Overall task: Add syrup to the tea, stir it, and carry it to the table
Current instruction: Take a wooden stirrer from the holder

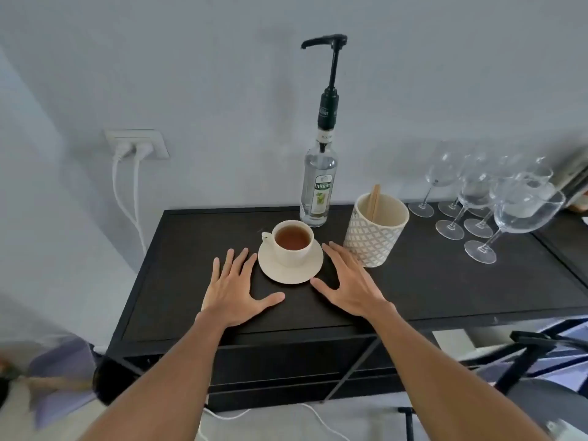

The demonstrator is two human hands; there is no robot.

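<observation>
Flanking teacup (292, 242) on saucer (286, 272), left hand (234, 286) and right hand (350, 286) flat on bench (445, 281), fingers (237, 261) spread wide, holding nothing, syrup bottle (319, 183) just behind cup

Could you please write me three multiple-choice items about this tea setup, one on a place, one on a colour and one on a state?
1. Where is the syrup bottle?
A. Behind the teacup
B. Left of the wall socket
C. On the floor

2. What colour is the saucer?
A. Black
B. Cream
C. Red

3. What are the hands doing?
A. Both gripping the cup
B. Pressing the pump
C. Open, holding nothing

Answers: 1 A, the bottle stands nearer the wall; 2 B, pale against the dark cabinet top; 3 C, left hand and right hand are spread either side.
</observation>
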